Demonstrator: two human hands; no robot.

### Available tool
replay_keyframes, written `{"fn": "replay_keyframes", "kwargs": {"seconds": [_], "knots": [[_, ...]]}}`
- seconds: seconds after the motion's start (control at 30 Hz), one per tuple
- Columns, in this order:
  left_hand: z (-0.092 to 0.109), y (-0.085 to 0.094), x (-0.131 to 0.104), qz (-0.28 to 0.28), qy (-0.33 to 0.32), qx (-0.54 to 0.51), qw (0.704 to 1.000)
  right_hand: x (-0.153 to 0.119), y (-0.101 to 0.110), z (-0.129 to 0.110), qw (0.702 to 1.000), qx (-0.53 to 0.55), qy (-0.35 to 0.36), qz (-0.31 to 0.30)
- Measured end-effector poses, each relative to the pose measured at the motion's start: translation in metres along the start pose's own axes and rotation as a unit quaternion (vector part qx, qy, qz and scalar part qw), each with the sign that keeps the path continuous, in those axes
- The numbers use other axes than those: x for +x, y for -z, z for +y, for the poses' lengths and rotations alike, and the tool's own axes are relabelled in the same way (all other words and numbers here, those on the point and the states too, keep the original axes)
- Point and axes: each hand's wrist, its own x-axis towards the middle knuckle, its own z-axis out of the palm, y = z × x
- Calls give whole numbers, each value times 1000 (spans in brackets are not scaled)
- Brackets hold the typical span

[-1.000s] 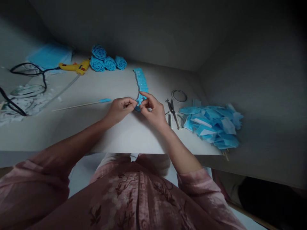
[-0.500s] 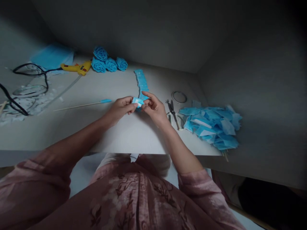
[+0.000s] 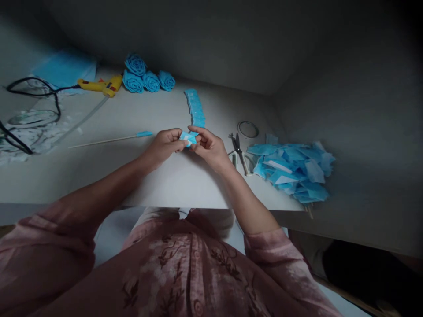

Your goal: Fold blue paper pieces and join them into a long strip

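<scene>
Between my two hands is a small folded piece of blue fabric with a pale inner side. My left hand pinches its left edge between thumb and fingers. From the other side, my right hand grips the right edge with thumb and fingertips. Just beyond the fingers lies a strip of overlapping folded blue pieces. A thin wooden stick with a blue-wrapped tip rests left of my left hand. Scissors with pale handles lie to the right of my right hand.
At the back left are a yellow glue gun with a black cord, and several blue fabric roses. A blue sheet lies behind the gun. On the right are a ring-shaped roll and a heap of blue pieces near the table edge.
My right fingers have moved slightly left and closed in on the folded fabric piece, whose right side looks more folded. The whole view has shifted slightly.
</scene>
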Motion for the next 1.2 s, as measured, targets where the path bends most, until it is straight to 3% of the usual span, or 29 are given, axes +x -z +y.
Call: {"fn": "replay_keyframes", "kwargs": {"seconds": [0.17,0.4,0.53,0.63,0.7,0.9,1.03,1.2], "knots": [[-3,3,2,-18,5,-12,1000,-3,7,-7,999,44,-14,-20],[-2,2,2,-27,3,-22,999,-1,8,-10,999,33,-12,10],[-1,1,2,49,-17,-43,998,0,5,-12,997,6,4,73],[1,0,-2,121,-85,38,988,0,2,-12,995,-24,-3,98],[1,-2,-5,136,-112,114,978,1,0,-10,994,-37,-7,98],[1,-2,-5,81,-130,266,952,-1,-4,-8,995,-51,17,81],[0,-1,-3,61,-157,305,937,-4,-4,-14,993,-86,37,78],[-1,-2,-3,58,-146,314,936,-7,-5,-19,987,-139,44,75]]}}
